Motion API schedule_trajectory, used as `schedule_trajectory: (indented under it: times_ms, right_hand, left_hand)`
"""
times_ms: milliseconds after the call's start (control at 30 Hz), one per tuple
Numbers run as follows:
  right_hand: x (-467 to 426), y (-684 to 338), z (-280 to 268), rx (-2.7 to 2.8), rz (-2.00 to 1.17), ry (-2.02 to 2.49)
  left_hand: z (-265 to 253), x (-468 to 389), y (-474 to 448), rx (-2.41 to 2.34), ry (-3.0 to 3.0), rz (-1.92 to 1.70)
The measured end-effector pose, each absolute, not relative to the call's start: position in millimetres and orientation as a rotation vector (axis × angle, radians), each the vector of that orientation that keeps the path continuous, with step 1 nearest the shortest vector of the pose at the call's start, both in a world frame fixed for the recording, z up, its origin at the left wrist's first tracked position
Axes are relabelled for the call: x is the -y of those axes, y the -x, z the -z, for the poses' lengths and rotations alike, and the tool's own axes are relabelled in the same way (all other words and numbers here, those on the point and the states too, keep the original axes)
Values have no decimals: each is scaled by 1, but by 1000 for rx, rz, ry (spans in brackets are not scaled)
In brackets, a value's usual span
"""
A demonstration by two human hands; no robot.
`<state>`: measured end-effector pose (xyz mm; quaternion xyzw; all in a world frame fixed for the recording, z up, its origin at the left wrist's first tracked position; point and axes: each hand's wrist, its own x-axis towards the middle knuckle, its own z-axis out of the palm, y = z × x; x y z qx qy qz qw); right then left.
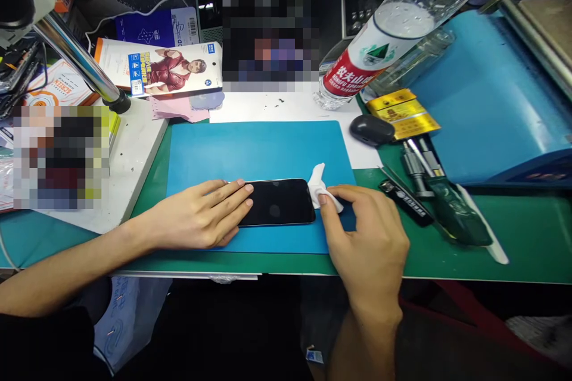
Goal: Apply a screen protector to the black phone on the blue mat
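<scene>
A black smartphone [279,202] lies screen up on a blue mat [254,146], its long side running left to right. My left hand [205,213] rests flat over the phone's left end, fingers stretched out and hiding that end. Just past the right end of the phone, my right hand [369,238] pinches a crumpled white wipe [318,186] between thumb and forefinger. The wipe's left edge is at the phone's right edge; whether it presses on the phone I cannot tell.
A large water bottle [353,65] stands behind the mat. Beside it lie a black mouse [372,130], a gold box [404,114] and a green-handled tool [460,211]. At left are a lamp pole [80,59], a white board [134,155] and a printed package [179,68].
</scene>
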<state>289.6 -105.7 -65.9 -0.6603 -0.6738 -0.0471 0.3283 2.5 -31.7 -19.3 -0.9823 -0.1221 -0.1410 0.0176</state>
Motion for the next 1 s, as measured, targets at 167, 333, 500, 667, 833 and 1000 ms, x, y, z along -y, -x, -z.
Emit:
schedule_trajectory:
  times_ms: [167,333,500,667,833,1000]
  right_hand:
    - [106,-289,66,1760,119,1723]
    - [106,-289,65,1763,119,1717]
    - [106,-288,65,1765,118,1729]
    - [107,-288,65,1749,98,1757]
    - [107,-288,66,1746,116,1755]
    - [107,-288,66,1758,124,1747]
  left_hand:
    - [21,33,-1,443,3102,397]
    - [19,31,-2,380,2994,373]
    - [19,30,-5,292,2853,437]
    - [21,31,-5,298,2849,462]
    - [21,34,-4,294,2835,433]
    - [23,34,-5,296,2843,472]
